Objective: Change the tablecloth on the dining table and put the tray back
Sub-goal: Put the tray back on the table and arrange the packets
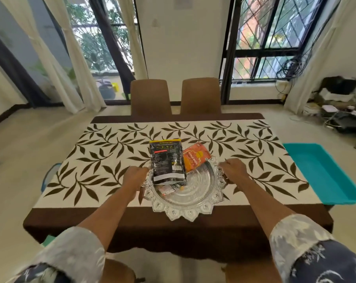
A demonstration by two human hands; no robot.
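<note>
Cut glass, clear and ribbed in rings, forms the round tray (190,216), its rim scalloped into pointed petals. It is at the near middle of the bench, over the line where the cloth's cream field meets its brown border; whether it rests there or hangs just above, I cannot tell. The left grip (134,176) curls its fingers over the tray's left rim, and the right grip (233,170) clamps the right rim the same way. Inside, a glossy black pouch (167,162) leans at the left with a crinkled orange packet (195,158) beside it; small bits on the glass floor are too blurred to name. The tablecloth (103,160) is matte cream, printed with dark leaf sprays, framed in plain brown and draped over the bench edges. Pale curtains (71,68) hang by the left window. Two brown chairs (150,97) stand at the far side. A teal plastic bin (324,176) sits at the bench's right edge. Cables and boxes (340,111) clutter the floor in the right corner.
</note>
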